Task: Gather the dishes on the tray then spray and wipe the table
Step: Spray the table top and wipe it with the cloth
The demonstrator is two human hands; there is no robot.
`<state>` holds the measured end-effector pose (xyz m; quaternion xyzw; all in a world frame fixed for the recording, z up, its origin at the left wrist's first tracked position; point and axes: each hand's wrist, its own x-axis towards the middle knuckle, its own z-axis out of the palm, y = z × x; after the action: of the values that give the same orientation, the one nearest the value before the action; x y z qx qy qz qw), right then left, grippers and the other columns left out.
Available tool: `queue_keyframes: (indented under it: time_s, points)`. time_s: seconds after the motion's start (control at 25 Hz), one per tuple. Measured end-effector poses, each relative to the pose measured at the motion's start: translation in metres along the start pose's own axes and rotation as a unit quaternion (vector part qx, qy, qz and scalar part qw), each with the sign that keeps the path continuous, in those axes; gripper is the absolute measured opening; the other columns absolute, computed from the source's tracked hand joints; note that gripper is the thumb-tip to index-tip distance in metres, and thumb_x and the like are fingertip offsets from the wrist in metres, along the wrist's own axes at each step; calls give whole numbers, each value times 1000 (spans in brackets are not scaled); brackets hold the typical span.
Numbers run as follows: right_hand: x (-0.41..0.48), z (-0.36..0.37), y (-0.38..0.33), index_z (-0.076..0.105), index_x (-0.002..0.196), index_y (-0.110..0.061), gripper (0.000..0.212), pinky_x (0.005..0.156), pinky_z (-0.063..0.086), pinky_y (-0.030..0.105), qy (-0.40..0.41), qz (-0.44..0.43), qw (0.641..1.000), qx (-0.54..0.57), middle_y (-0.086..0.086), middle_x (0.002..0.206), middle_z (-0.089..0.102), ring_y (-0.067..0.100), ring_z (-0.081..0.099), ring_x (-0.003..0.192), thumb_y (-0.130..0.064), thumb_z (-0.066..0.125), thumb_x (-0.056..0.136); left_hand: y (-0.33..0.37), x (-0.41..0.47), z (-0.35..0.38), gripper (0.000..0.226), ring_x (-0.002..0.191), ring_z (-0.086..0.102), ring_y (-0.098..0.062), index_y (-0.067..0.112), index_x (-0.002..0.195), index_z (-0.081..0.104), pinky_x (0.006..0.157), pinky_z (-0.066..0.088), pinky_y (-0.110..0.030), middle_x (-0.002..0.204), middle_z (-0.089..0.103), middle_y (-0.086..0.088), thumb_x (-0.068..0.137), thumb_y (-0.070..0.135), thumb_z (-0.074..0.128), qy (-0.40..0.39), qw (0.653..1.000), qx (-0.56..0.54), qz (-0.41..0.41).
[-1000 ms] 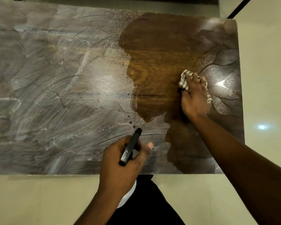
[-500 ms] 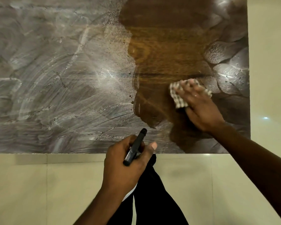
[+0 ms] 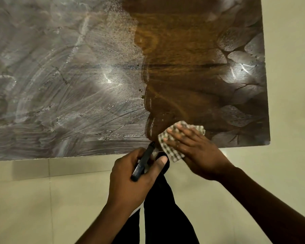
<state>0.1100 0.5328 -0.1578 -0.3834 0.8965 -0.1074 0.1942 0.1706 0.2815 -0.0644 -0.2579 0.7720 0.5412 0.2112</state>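
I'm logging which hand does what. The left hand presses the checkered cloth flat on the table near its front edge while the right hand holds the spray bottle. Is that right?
Not quite: the hands are swapped. In the head view, the right hand presses the checkered cloth flat on the table near its front edge, while the left hand holds the spray bottle.

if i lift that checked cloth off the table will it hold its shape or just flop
The small checked cloth would probably flop: its corner already droops past the edge of the wet brown wooden table. It looks thin, so likely light, though maybe damp and clingy from the film it is wiping. Flat under the right hand, it should slide easily when pushed.
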Motion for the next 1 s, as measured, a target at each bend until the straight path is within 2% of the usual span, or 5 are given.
queue_keyframes:
  time_s: [0.28, 0.56, 0.72, 0.88, 1.0]
  points:
    - [6, 27, -52, 38, 164, -18, 68, 132, 13, 57, 306, 545, 758, 189, 8, 175, 29, 30, 10, 165, -22, 40, 96, -21, -16, -16, 47, 55, 54, -11, 27, 72, 63, 63, 48, -35, 57, 57, 12, 78, 72, 72, -5, 999, 29, 23]
    - [23, 37, -118, 32, 166, -32, 71, 135, 4, 48, 52, 60, 994, 81, -5, 178, 15, 20, 1, 167, -22, 55, 100, -33, -29, -35, 35, 52, 52, -9, 26, 66, 65, 54, 39, -14, 57, 61, 9, 86, 49, 81, 21, 999, -4, 43]
    - [-6, 25, -44, 38, 164, -28, 62, 129, 24, 58, 124, 197, 970, 73, 3, 174, 30, 23, 15, 165, -26, 42, 102, -39, -21, -59, 32, 53, 55, -13, 21, 75, 72, 56, 42, -19, 61, 66, 6, 84, 50, 82, 65, 997, -17, 46]
    - [40, 15, -54, 42, 162, -14, 71, 134, 10, 52, 304, 548, 755, 194, 11, 173, 33, 35, 18, 163, -25, 40, 92, -40, -14, -74, 48, 55, 54, -23, 14, 67, 63, 58, 43, -32, 60, 60, -7, 86, 56, 75, 103, 993, -1, 57]
    - [92, 21, -124, 32, 166, -17, 75, 135, 4, 49, 235, 488, 820, 182, 9, 177, 21, 33, 8, 165, -25, 40, 92, -42, -10, -80, 55, 52, 55, -26, 11, 62, 55, 62, 49, -42, 55, 56, -12, 88, 55, 76, 102, 994, 8, 47]
